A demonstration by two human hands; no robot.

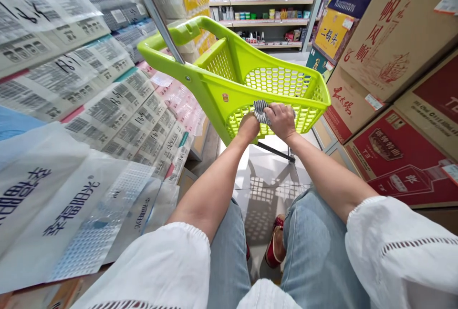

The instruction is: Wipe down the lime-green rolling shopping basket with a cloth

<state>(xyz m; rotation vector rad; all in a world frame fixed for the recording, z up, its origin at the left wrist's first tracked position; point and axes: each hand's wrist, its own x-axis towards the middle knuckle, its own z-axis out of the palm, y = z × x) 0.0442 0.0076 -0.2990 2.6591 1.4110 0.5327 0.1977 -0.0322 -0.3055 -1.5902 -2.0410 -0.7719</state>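
Note:
A bright green shopping cart with lattice sides stands in front of me. Pressed to its near side panel is a grey-and-white striped cloth, bunched up. The fingers of my right hand are bent over the cloth and hold it against the lattice. My left hand is right beside it, at the lower lattice, with its back towards me. It touches the edge of the cloth, but its fingers are hidden, so its grip cannot be made out. The visible part of the cart's basket holds no goods.
Stacked tissue packs crowd the left side, with plastic-wrapped packs nearer me. Printed cartons line the right. Behind the cart stand shelves of bottles. A metal pole crosses the cart handle. Tiled floor lies below.

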